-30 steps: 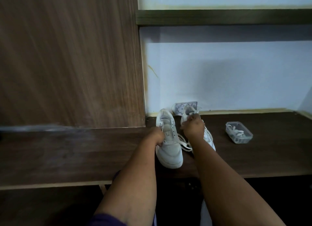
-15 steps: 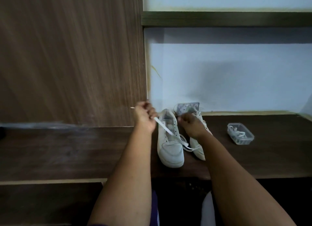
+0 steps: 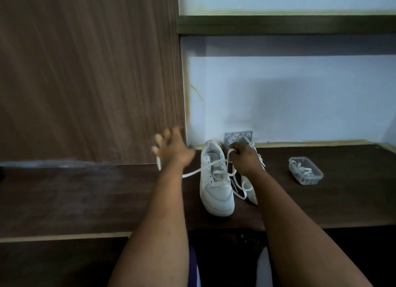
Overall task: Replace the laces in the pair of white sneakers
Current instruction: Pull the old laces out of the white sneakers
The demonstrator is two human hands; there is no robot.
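Two white sneakers stand on the dark wooden desk [image 3: 85,196], toes towards me. The left sneaker [image 3: 216,190] has its white lace [image 3: 205,169] partly pulled out. This lace runs left from the eyelets, passes behind my left forearm, and its tip shows beside the wrist. My left hand [image 3: 173,149] is blurred, left of the shoe, with its fingers spread. My right hand [image 3: 246,158] pinches a loop of the lace by the shoe's top. The right sneaker [image 3: 250,191] is mostly hidden behind that hand.
A clear plastic container [image 3: 305,170] holding white laces sits on the desk to the right. A wall socket [image 3: 237,135] is behind the shoes. A tall wooden panel [image 3: 85,72] rises on the left, and a shelf [image 3: 278,24] runs overhead.
My left hand pulled the lace out and away to the left, then spread its fingers. My right hand stayed at the shoe's top and now pinches a loop of lace.
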